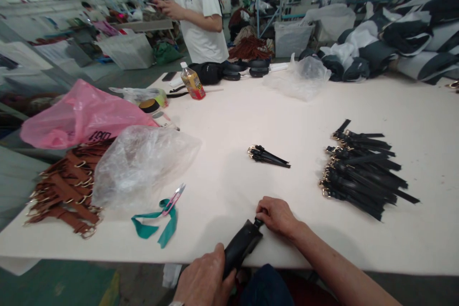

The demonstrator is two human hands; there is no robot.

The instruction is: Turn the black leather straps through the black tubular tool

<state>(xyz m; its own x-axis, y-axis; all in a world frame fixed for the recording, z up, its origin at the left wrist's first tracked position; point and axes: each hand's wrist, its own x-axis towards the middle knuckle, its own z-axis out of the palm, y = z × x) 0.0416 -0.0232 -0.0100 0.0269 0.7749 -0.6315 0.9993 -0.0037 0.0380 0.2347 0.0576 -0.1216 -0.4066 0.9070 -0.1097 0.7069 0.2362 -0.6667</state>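
Observation:
My left hand (pixel 208 275) is wrapped round a black leather-like piece (pixel 242 245) that slants over the table's front edge. At the upper end of that piece, my right hand (pixel 275 215) pinches a small black strap (pixel 257 223); how the two are joined I cannot make out. Beyond my hands lies a small bundle of black buckle straps (pixel 268 157) with gold-coloured buckles. Farther right is a large pile of similar black straps (pixel 366 172). To the left rest pink-handled thread snips (pixel 174 199) with a teal ribbon (pixel 146 229).
On the left of the white table (pixel 215 119) are brown straps with metal rings (pixel 68 191), a clear plastic bag (pixel 139 165) and a pink bag (pixel 86 114). A bottle (pixel 192 81) stands near the far edge. Behind it is a person in a white shirt (pixel 201 14).

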